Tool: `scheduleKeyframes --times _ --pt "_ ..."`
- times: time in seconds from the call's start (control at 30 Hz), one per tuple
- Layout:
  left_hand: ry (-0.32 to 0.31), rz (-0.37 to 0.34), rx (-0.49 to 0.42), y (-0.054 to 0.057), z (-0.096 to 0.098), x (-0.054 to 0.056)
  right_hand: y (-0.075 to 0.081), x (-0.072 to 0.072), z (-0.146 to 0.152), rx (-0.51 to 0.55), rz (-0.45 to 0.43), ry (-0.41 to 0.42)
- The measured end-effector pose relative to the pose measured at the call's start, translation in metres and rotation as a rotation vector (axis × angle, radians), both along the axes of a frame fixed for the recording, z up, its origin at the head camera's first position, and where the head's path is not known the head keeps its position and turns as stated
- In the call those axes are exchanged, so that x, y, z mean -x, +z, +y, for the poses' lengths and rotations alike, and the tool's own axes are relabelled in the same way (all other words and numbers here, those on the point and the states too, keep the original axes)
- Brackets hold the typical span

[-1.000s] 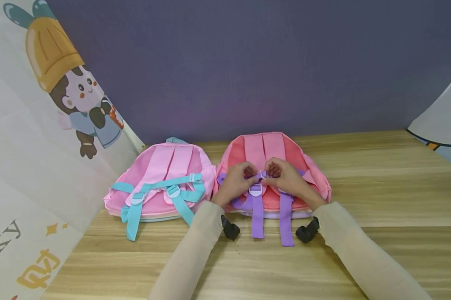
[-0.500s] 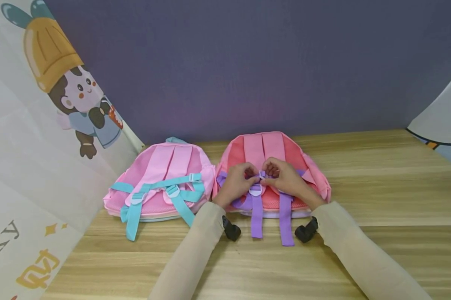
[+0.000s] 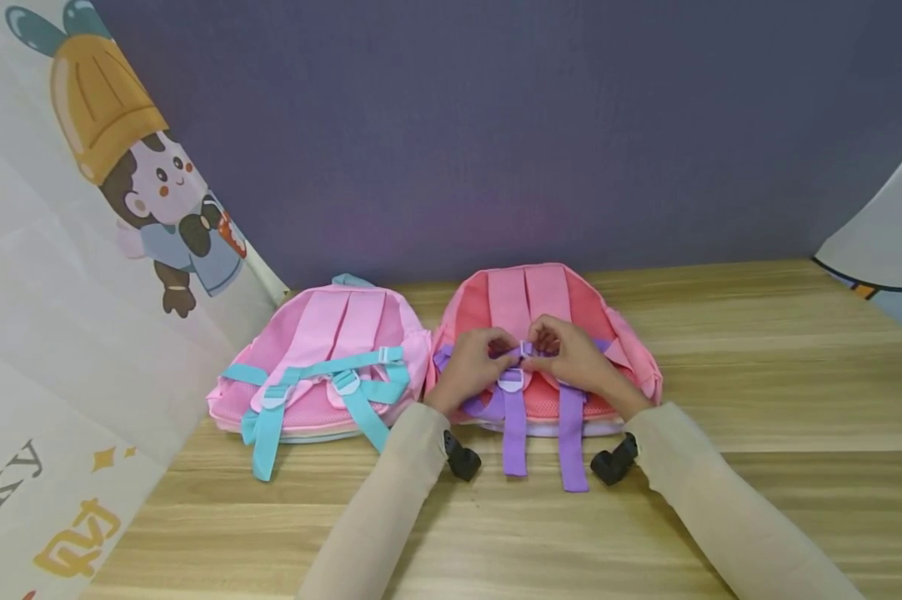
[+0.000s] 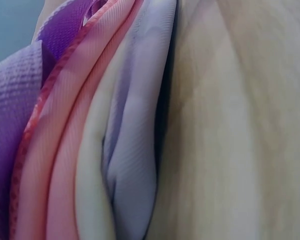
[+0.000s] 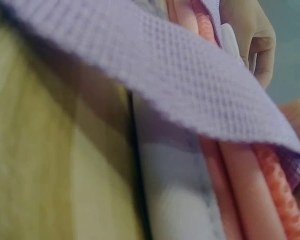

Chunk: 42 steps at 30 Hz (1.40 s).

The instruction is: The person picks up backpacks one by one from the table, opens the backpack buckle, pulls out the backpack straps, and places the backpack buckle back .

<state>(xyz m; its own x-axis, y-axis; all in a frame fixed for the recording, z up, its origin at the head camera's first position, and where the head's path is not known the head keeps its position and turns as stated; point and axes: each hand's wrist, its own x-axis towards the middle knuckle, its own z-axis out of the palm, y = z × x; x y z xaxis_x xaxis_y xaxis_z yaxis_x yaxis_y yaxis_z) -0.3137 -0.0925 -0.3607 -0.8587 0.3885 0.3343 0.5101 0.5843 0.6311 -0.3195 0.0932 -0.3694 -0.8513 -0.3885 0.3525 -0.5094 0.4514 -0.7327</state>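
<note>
A coral-pink backpack [image 3: 509,300] lies with its shoulder straps facing up. Over its middle, both hands meet at a small pale buckle [image 3: 525,349] on a purple strap. My left hand [image 3: 472,367] pinches the strap just left of the buckle, between thumb and fingers. From the other side my right hand [image 3: 571,357] pinches at the buckle's right edge. Two purple webbing ends [image 3: 573,442] hang from the backpack onto the table. In the left wrist view the backpack's layered edge [image 4: 65,125] fills the left half. A strap [image 5: 180,70] crosses close in the right wrist view.
Left of it, touching its side, lies a light-pink backpack [image 3: 312,329] with turquoise straps [image 3: 269,437]. Both stand on a wooden table [image 3: 751,358], with a dark backdrop [image 3: 496,142] behind and a printed white sheet [image 3: 38,250] at the left.
The buckle tilts slightly between the fingertips. Both hands otherwise stay in the same place, and the backpacks have not moved.
</note>
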Motion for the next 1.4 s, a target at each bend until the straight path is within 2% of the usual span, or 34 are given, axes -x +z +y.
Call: scheduleKeyframes --times 0.27,0.43,0.83,1.1,1.4 --pt "0.022 0.026 -0.004 0.0002 0.0041 -0.0017 0.0019 -0.0011 -0.0016 -0.017 0.01 -0.021" --pt "0.027 0.006 -0.006 0.0002 0.0049 -0.0021 0.0007 -0.0007 0.0 -0.02 0.028 -0.006" --pt "0.028 0.019 -0.029 -0.0014 0.0039 -0.0012 -0.0014 0.0013 0.0045 0.078 -0.048 0.044" --pt "0.006 0.011 -0.026 -0.0031 0.0031 -0.0007 -0.0006 0.0013 0.0031 0.067 -0.024 -0.003" --pt "0.026 0.042 -0.003 -0.0025 0.006 -0.0017 0.0025 -0.0014 0.001 0.048 -0.017 -0.051"
